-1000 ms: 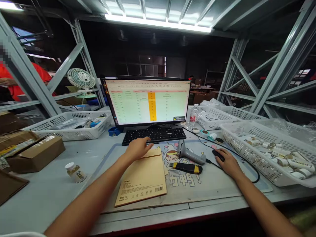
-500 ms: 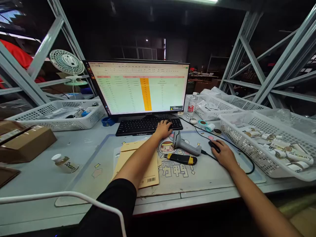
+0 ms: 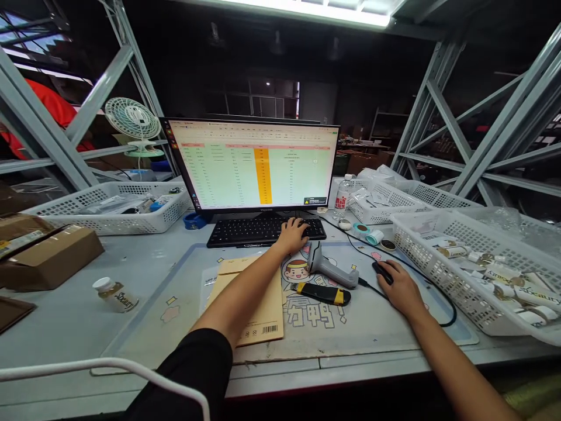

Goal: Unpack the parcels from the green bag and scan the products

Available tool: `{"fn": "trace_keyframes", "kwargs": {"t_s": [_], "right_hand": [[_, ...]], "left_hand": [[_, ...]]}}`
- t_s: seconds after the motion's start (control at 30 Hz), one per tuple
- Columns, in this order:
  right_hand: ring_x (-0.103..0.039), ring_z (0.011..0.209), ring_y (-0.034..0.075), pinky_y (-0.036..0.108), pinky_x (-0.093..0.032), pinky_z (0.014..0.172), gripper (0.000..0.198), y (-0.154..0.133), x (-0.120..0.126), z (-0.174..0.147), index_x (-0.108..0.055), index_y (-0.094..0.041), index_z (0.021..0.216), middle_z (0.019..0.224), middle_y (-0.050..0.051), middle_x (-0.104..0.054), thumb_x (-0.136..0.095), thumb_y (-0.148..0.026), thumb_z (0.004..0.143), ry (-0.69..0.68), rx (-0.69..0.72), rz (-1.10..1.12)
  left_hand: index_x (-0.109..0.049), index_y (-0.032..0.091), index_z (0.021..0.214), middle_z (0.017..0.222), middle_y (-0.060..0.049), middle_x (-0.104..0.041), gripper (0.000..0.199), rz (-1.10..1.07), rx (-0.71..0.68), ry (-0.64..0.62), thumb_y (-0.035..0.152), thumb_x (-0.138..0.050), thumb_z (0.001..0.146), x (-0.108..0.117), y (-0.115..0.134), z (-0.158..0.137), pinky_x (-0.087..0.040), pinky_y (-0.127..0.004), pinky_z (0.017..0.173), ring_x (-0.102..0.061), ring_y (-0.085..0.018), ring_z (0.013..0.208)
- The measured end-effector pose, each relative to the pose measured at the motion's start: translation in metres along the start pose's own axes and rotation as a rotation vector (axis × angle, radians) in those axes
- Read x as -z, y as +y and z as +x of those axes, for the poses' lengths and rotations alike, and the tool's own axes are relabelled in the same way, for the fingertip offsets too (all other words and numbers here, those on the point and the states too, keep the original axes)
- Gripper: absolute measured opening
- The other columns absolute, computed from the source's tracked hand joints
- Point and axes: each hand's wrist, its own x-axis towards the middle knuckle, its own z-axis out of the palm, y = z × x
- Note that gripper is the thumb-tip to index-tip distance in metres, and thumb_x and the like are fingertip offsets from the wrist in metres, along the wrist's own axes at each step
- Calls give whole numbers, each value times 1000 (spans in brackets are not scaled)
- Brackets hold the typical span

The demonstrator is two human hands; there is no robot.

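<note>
My left hand [image 3: 292, 235] rests with fingers spread over the right part of a black keyboard [image 3: 245, 230]. At the right, my right hand [image 3: 401, 285] is curled over a black computer mouse [image 3: 382, 271] on the printed desk mat [image 3: 372, 324]. Between my hands lie a grey barcode scanner [image 3: 332, 268] with its cable and a black-and-yellow utility knife [image 3: 322, 293]. My left forearm crosses above a yellow notebook or envelope [image 3: 267, 316], covering part of it. Behind the keyboard stands a monitor [image 3: 219, 181] showing a spreadsheet with one orange column.
White baskets stand left [image 3: 144, 222] and right [image 3: 433, 257], the right one holding several labelled bottles. A small bottle [image 3: 116, 294] lies near cardboard boxes [image 3: 61, 257]. A water bottle [image 3: 342, 197] and tape rolls [image 3: 374, 237] sit behind the mouse. A white cable [image 3: 109, 365] crosses the front left.
The camera view has tilted slightly upward, so the scene sits lower. Both hands stay in place, the left on the keyboard and the right on the computer mouse.
</note>
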Motion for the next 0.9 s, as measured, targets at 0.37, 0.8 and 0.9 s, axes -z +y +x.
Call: {"fn": "trace_keyframes", "kwargs": {"t_s": [0.37, 0.8, 0.9], "right_hand": [[-66, 126, 35, 52, -58, 102, 53, 5, -3, -1, -72, -21, 140, 149, 14, -62, -46, -48, 102, -12, 8, -9], [-64, 130, 37, 54, -56, 108, 59, 7, -3, 1, -71, -19, 141, 149, 15, -62, -44, -53, 102, -31, 0, -25], [-65, 129, 36, 53, -55, 110, 58, 9, -2, 1, -71, -19, 141, 148, 15, -63, -44, -53, 101, -25, 13, -29]], "left_hand": [[-73, 22, 127, 151, -13, -61, 40, -64, 53, 198, 45, -53, 102, 77, -89, -113, -36, -53, 127, -47, -33, 146], [-74, 22, 114, 133, -13, -72, 49, -200, 280, 260, 58, -48, 93, 82, -157, -194, -47, -48, 118, -65, -34, 128], [-75, 21, 114, 130, -14, -73, 53, -177, 308, 216, 60, -45, 93, 81, -158, -194, -50, -48, 113, -66, -35, 125]]}}
